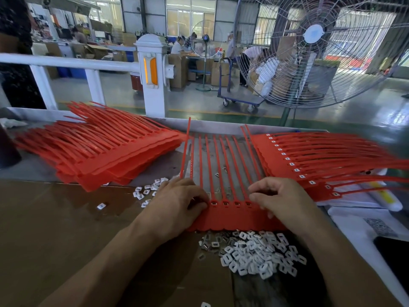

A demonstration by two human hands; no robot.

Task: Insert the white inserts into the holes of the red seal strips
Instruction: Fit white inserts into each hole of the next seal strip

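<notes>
Four holes show between the left hand (177,204) and right hand (281,198), both with curled fingers pressing the red strip sheet (234,218); seat each insert from the near white pile (256,253) squarely.

I find no legible text, brand or number; the square code patch on the white sheet (363,227) at right is too blurred to read.

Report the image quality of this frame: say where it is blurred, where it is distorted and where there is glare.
Head view: wide-angle bending curves the white railing and fan; the right stack of red seal strips smears toward the edge; glare shines on the green floor; both hands, left and right, and the white inserts look fairly sharp.
</notes>
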